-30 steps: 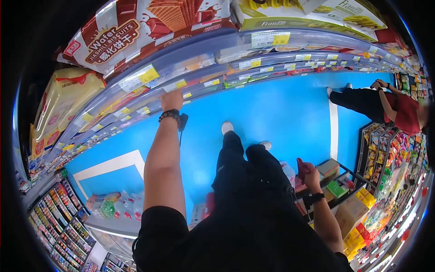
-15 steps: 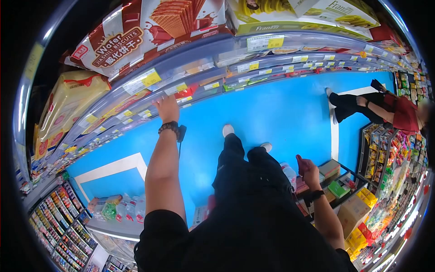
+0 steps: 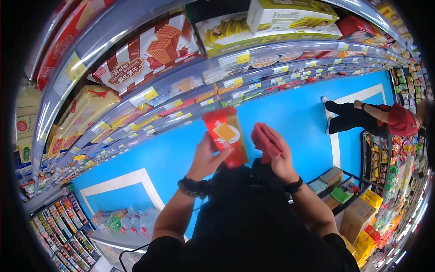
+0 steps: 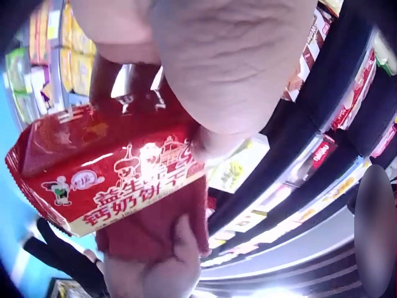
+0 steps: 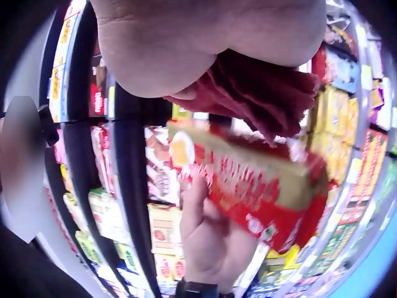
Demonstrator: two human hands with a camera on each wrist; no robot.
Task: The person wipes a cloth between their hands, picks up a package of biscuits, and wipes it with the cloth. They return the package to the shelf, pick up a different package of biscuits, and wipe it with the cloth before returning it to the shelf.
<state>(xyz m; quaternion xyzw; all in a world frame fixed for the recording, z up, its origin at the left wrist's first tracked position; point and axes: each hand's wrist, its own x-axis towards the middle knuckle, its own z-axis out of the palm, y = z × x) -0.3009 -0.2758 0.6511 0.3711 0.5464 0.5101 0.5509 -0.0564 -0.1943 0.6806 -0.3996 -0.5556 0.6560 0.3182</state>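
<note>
In the head view my left hand [image 3: 205, 159] grips a red and gold pack of biscuits [image 3: 226, 134], its thumb across the near side. The pack is upright in front of my body, with a biscuit picture facing up. Chinese lettering covers the red side of the biscuit pack [image 4: 118, 174] in the left wrist view. Close to its right, my right hand [image 3: 284, 162] holds a folded dark red cloth [image 3: 265, 139] between thumb and fingers. The right wrist view has the cloth [image 5: 254, 93] just above the pack, and the left hand [image 5: 214, 245] around the pack's lower side.
Shelves with price tags curve across the front, bearing a wafer biscuit pack [image 3: 145, 54] and green Franzzi boxes [image 3: 290, 20]. Another person in a red top [image 3: 402, 121] stands at the right. Beside my right arm are cardboard boxes [image 3: 355, 217]; plastic bottles [image 3: 136, 222] stand at lower left.
My left hand has come back from the lower shelf with the biscuit pack in its grip. The right hand has risen toward it with the cloth. The view has shifted slightly.
</note>
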